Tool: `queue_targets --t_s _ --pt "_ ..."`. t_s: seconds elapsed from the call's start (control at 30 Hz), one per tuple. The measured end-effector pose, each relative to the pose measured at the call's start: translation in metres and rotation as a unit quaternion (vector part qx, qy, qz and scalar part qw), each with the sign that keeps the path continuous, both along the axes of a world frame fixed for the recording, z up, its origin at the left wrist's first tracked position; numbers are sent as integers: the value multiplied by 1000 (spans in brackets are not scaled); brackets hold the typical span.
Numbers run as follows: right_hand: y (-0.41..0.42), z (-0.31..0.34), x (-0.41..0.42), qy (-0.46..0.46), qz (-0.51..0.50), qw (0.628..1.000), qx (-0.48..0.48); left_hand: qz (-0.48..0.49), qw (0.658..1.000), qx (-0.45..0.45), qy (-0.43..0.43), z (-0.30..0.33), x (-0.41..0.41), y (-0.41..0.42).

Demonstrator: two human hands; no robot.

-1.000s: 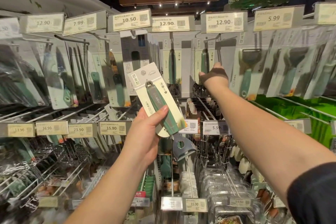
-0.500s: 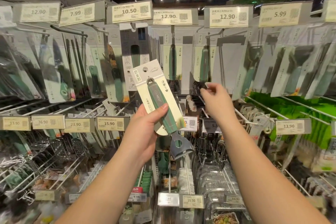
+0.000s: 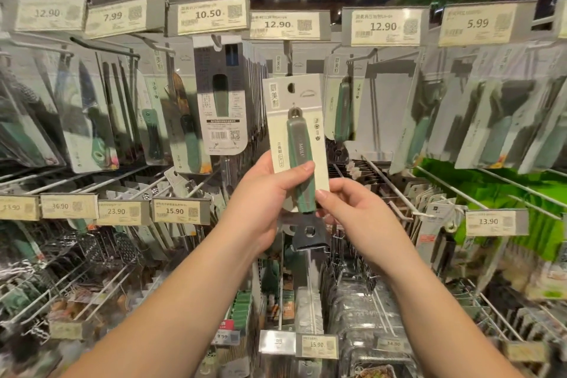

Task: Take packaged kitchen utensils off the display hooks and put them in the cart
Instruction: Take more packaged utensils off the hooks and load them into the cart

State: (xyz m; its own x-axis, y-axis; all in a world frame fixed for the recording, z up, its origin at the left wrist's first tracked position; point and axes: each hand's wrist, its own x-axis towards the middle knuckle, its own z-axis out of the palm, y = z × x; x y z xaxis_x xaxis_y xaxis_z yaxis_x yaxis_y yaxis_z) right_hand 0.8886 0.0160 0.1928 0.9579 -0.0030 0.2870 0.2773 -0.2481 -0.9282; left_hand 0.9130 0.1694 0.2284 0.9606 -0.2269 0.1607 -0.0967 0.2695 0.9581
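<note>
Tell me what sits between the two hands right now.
In the head view, the carded green-handled peeler sits between them: the left hand grips its left edge, the right hand pinches its right edge.

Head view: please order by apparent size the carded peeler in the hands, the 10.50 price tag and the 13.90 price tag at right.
1. carded peeler, largest, though nearest the camera.
2. 10.50 price tag.
3. 13.90 price tag, smallest.

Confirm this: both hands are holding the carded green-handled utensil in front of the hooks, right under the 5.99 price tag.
Wrong tag. In the head view the left hand and right hand hold the green-handled utensil below the middle 12.90 tag; the 5.99 tag hangs far to the right.
</note>
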Motion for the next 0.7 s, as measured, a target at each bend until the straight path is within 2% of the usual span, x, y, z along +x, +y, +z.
queue_targets --t_s 0.47,0.7 --pt "9 31 40 -55 8 998 41 55 998 14 -31 32 30 -12" --pt "5 34 53 -49 27 996 63 78 996 19 -30 34 34 -8"
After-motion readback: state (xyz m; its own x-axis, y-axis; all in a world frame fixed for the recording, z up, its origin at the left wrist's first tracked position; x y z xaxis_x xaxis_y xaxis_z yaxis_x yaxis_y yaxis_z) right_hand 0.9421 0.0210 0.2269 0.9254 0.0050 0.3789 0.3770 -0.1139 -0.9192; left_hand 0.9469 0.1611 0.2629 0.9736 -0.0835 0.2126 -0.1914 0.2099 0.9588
